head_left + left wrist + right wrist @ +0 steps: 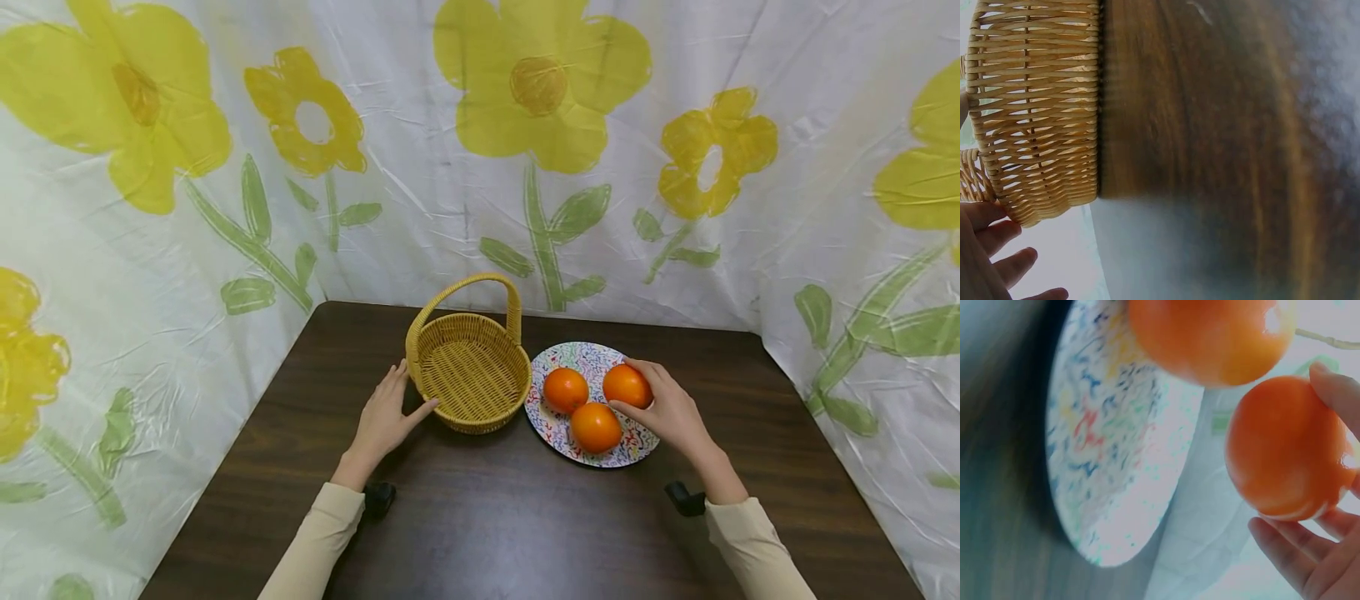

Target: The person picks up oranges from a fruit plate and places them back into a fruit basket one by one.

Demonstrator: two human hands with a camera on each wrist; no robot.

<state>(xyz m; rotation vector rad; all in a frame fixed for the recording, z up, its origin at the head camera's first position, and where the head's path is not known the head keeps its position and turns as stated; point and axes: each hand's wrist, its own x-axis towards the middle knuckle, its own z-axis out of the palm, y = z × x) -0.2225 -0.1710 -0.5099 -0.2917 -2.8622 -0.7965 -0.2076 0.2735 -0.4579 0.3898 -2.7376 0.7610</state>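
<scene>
Nearest me, my pale sleeves (311,537) reach over the dark wood-grained worktop (517,525). My left hand (386,414) has its fingers spread and released, resting against the near left side of the wicker basket (468,379), whose tall handle arches up. My right hand (672,410) is grasping one orange fruit (627,384) between thumb and fingers above the right of the speckled plate (636,447); two more fruits (596,427) sit on that plate, just beside the basket. Farthest, a flowered curtain (405,125) hangs behind the worktop.
</scene>
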